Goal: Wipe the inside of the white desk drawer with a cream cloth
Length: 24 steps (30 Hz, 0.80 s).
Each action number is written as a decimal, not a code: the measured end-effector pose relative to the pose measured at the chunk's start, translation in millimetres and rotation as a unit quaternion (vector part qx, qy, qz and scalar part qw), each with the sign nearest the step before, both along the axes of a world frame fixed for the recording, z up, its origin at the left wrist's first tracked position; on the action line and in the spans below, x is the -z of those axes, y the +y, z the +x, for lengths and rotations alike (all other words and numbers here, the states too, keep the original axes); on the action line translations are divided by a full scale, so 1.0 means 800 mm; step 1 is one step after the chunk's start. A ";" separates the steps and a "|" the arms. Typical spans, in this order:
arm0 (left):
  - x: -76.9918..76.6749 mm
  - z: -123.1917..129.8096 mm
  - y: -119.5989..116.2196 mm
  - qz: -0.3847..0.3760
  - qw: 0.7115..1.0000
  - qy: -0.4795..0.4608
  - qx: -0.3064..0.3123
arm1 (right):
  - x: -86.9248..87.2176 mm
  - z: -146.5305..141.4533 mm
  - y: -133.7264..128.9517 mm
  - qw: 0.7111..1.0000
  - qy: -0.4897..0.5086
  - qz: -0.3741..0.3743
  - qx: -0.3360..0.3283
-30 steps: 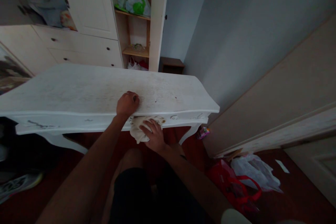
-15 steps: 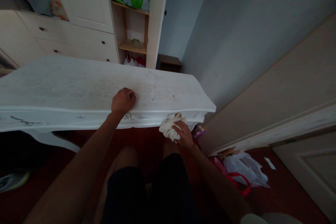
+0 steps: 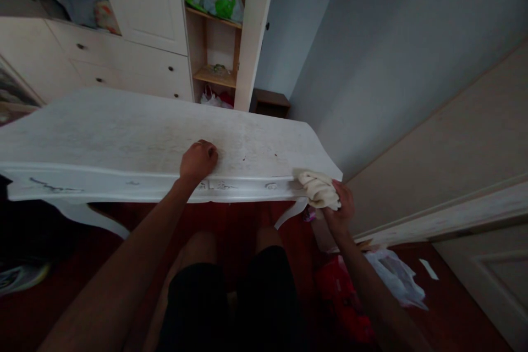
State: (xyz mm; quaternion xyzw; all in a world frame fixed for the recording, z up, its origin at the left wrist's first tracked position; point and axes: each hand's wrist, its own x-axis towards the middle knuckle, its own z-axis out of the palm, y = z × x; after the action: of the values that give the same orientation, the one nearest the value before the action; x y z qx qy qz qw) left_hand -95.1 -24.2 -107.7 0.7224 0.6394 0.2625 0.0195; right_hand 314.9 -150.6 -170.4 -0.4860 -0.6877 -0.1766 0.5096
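A long white table (image 3: 124,137) with carved drawer fronts stands before me, its top marked with brownish smudges. My left hand (image 3: 199,160) rests on the top near the front edge, fingers curled; whether anything is inside them is hidden. At the table's front right corner, my right hand (image 3: 341,206) grips a crumpled cream cloth (image 3: 319,190), which lies against the edge and the drawer front. Two small dark specks are on the top between my hands.
Behind the table stands a white cabinet (image 3: 144,11) with an open door and bags on its shelves. A grey wall is at the right. On the red floor lie a red bag (image 3: 344,297) and a white plastic bag (image 3: 396,278); a shoe (image 3: 22,278) is at the lower left.
My right hand has moved right with the cloth, from the drawer front to the table's right corner. My left hand stays curled at about the same place on the table. The view has shifted slightly.
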 end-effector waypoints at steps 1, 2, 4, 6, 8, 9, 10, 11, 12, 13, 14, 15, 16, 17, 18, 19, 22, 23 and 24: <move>0.000 0.000 0.000 0.001 1.000 0.000 0.001 | -0.018 -0.007 0.000 1.000 0.004 0.025 -0.001; 0.000 0.000 0.000 0.001 1.000 0.000 0.001 | -0.035 -0.014 0.002 0.999 0.004 0.047 -0.006; 0.001 -0.001 0.000 0.003 1.000 -0.001 0.001 | -0.069 -0.025 0.015 0.997 -0.003 0.079 -0.019; 0.001 -0.001 0.000 0.004 1.000 -0.002 -0.002 | -0.096 -0.037 0.040 0.996 -0.016 0.076 -0.036; 0.001 -0.001 0.000 0.001 1.000 -0.002 -0.005 | -0.113 -0.049 0.075 0.997 -0.033 0.043 -0.057; 0.001 -0.001 0.000 0.000 1.000 -0.003 -0.005 | -0.116 -0.055 0.095 0.996 -0.041 0.027 -0.068; 0.000 -0.001 0.000 -0.002 1.000 -0.005 -0.005 | -0.116 -0.062 0.115 0.996 -0.053 0.006 -0.077; 0.000 -0.001 0.000 -0.004 1.000 -0.007 -0.004 | -0.113 -0.069 0.135 0.994 -0.065 -0.019 -0.086; -0.001 -0.001 0.000 -0.006 1.000 -0.010 -0.004 | -0.107 -0.076 0.153 0.991 -0.078 -0.044 -0.097; -0.001 -0.001 0.000 -0.008 1.000 -0.012 -0.004 | -0.100 -0.082 0.169 0.987 -0.092 -0.070 -0.112; -0.001 -0.001 -0.001 -0.010 1.000 -0.015 -0.005 | -0.091 -0.088 0.183 0.981 -0.107 -0.095 -0.128; -0.002 -0.001 -0.001 -0.012 1.000 -0.017 -0.005 | -0.083 -0.094 0.194 0.974 -0.125 -0.123 -0.141; -0.002 -0.001 -0.001 -0.013 1.000 -0.018 -0.005 | -0.075 -0.098 0.202 0.967 -0.140 -0.150 -0.151; -0.003 -0.001 -0.001 -0.013 1.000 -0.019 -0.004 | -0.070 -0.101 0.208 0.960 -0.152 -0.171 -0.158; -0.003 0.000 -0.001 -0.013 1.000 -0.019 -0.002 | -0.066 -0.102 0.211 0.955 -0.161 -0.187 -0.164; -0.004 0.000 -0.001 -0.012 1.000 -0.019 -0.001 | -0.065 -0.102 0.213 0.951 -0.167 -0.199 -0.171; -0.005 0.000 -0.002 -0.013 1.000 -0.015 -0.002 | -0.071 -0.092 0.210 0.935 -0.169 -0.228 -0.212; -0.005 0.000 -0.002 -0.013 1.000 -0.015 -0.004 | -0.074 -0.086 0.208 0.930 -0.162 -0.239 -0.227; -0.005 0.000 -0.002 -0.013 1.000 -0.016 -0.007 | -0.076 -0.078 0.205 0.927 -0.147 -0.248 -0.238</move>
State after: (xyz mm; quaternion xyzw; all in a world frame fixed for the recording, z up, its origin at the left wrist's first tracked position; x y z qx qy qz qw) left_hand -95.5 -25.9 -103.7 0.7137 0.6471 0.2657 0.0372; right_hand 252.3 13.4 -109.3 -0.3878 -0.8721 0.0568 0.2930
